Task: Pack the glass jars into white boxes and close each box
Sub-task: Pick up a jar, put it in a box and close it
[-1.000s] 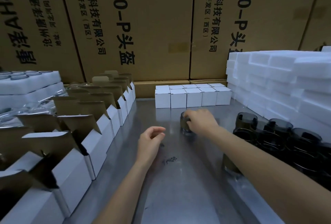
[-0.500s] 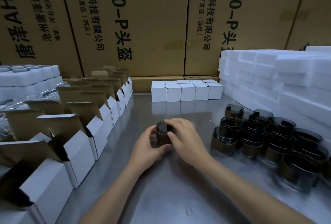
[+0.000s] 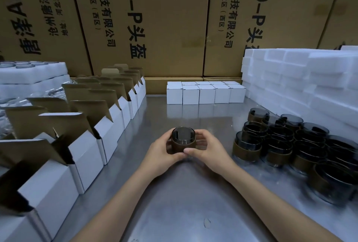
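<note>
Left hand: I read the left hand (image 3: 161, 151) as curled round the near-left side of the dark smoked-glass jar with a brown band round its lower half (image 3: 183, 140), thumb along the front
Right hand: the right hand (image 3: 208, 149) cups the jar's right side, fingers bent round the back, thumb tip meeting the left thumb at the front
Jar position: upright, open mouth up, at the middle of the table between both hands; I cannot tell whether its base rests on the surface or is just lifted
Risk, slip: I judge smooth glass held only by fingertips can slide on the way to a box; a drop onto metal would chip or break it
Risk, box flaps: the row of open white cardboard boxes with brown inner flaps (image 3: 108, 131) stands to the left, flaps raised; a tilted jar could catch a flap and push the light box over
Risk, elbow sweep: the cluster of loose matching glass jars (image 3: 280, 141) sits just beside the right forearm; a wide swing could knock them together
Surface: the grey brushed-metal table (image 3: 184, 203) is glossy and reflective, with small marks near the front edge
Finished stock: closed white boxes (image 3: 205, 92) line the far edge
Room: white foam blocks (image 3: 300, 79) are stacked at right, and large brown cartons with black print (image 3: 164, 19) form the back wall
</note>
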The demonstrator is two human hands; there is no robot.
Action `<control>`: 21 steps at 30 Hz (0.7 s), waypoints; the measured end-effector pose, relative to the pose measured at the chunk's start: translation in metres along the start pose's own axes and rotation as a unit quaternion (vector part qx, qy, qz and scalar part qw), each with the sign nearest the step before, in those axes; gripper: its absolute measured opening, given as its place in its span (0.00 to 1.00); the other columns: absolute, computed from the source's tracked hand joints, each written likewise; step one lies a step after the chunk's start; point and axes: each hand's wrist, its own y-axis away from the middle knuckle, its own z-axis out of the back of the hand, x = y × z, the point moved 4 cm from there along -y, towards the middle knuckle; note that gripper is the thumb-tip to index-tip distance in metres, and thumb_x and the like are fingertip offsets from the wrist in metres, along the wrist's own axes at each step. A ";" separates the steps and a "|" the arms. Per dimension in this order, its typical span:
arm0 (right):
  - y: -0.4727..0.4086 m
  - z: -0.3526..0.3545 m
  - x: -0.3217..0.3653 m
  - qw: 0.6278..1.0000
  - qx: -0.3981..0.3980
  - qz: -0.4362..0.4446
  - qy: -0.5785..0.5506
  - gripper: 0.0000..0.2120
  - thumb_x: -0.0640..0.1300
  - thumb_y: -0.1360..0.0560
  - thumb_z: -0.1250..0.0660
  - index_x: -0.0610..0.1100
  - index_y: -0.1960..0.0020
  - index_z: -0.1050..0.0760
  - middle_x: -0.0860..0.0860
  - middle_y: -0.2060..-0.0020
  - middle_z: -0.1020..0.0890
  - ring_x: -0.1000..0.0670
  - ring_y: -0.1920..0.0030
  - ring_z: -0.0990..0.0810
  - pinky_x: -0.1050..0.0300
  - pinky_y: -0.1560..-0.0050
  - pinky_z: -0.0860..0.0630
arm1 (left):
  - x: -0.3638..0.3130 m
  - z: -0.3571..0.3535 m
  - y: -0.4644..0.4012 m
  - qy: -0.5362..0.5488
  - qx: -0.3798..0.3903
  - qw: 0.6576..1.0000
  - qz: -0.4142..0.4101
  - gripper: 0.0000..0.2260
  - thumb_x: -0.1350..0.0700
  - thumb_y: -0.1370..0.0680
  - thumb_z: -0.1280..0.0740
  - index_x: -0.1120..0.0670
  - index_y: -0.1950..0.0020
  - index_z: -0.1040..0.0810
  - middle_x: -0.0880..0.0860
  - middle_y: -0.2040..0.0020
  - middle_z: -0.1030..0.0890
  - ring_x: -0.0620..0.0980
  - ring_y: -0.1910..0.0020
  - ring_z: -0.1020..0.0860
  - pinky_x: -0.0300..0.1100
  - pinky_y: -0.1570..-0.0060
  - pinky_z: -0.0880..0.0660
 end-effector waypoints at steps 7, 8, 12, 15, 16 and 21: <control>-0.001 -0.001 -0.002 0.997 -0.004 0.027 -0.075 0.24 0.31 0.35 0.24 0.50 0.47 0.31 0.55 0.48 0.21 0.60 0.46 0.22 0.68 0.46 0.27 | 0.000 0.001 0.000 -0.016 -0.026 0.999 -0.025 0.29 0.61 0.33 0.22 0.50 0.35 0.28 0.45 0.42 0.20 0.41 0.41 0.23 0.41 0.38 0.27; -0.001 -0.001 -0.002 0.997 -0.004 0.031 -0.073 0.25 0.31 0.35 0.24 0.50 0.47 0.31 0.55 0.48 0.21 0.59 0.45 0.22 0.67 0.44 0.27 | 0.000 0.002 0.000 -0.015 -0.029 0.999 -0.025 0.29 0.61 0.33 0.22 0.50 0.36 0.28 0.45 0.42 0.21 0.41 0.41 0.23 0.41 0.38 0.27; -0.001 0.000 -0.001 0.997 0.003 0.044 -0.070 0.24 0.31 0.33 0.25 0.47 0.43 0.30 0.56 0.47 0.22 0.59 0.44 0.24 0.70 0.45 0.29 | 0.002 0.003 -0.001 -0.008 -0.028 0.999 -0.021 0.30 0.64 0.33 0.22 0.49 0.36 0.29 0.47 0.41 0.21 0.44 0.39 0.24 0.44 0.37 0.27; 0.000 0.004 0.001 0.992 0.000 0.033 -0.118 0.19 0.37 0.27 0.29 0.48 0.41 0.29 0.55 0.46 0.20 0.60 0.44 0.22 0.70 0.46 0.27 | 0.003 0.002 -0.001 0.014 -0.009 1.000 -0.009 0.36 0.68 0.33 0.24 0.48 0.30 0.34 0.49 0.36 0.24 0.46 0.39 0.23 0.43 0.39 0.25; 0.000 0.005 0.001 0.991 -0.008 0.016 -0.135 0.16 0.41 0.26 0.30 0.49 0.40 0.29 0.52 0.44 0.20 0.57 0.43 0.22 0.66 0.44 0.26 | 0.003 0.001 0.000 0.019 -0.001 1.000 -0.005 0.39 0.68 0.33 0.24 0.48 0.27 0.36 0.50 0.35 0.25 0.46 0.40 0.22 0.43 0.40 0.25; 0.003 0.006 0.008 0.989 -0.026 -0.018 -0.142 0.23 0.60 0.28 0.37 0.48 0.39 0.26 0.50 0.48 0.18 0.51 0.52 0.19 0.53 0.46 0.21 | -0.002 0.004 0.000 0.050 -0.049 0.998 -0.003 0.29 0.54 0.33 0.21 0.49 0.34 0.26 0.50 0.45 0.18 0.47 0.48 0.18 0.46 0.43 0.23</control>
